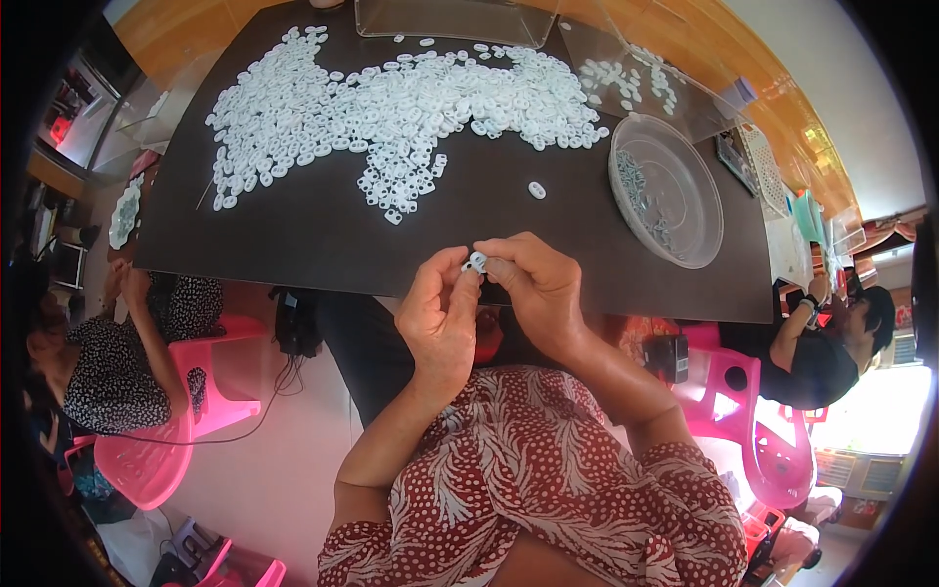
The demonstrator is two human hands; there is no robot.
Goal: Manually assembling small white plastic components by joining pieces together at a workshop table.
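Observation:
Just past the table's front edge, my left hand (437, 323) and my right hand (541, 290) meet with thumbs and fingertips pinched. Between them is a small white plastic piece with a round hole (478, 260). Fingers cover part of it, so I cannot tell whether it is one piece or two joined. A single white oval plastic piece (536, 190) lies apart on the dark table (323, 240). Farther back spreads a large heap of similar white oval pieces (421, 98). Squarish white pieces with holes (391, 191) make up its near tip.
A round clear plastic tub (718, 230) with small grey metal parts (636, 181) stands at the right. Clear bins (455, 37) line the back, and more white pieces lie at the back right. People sit left and right on pink chairs (147, 460).

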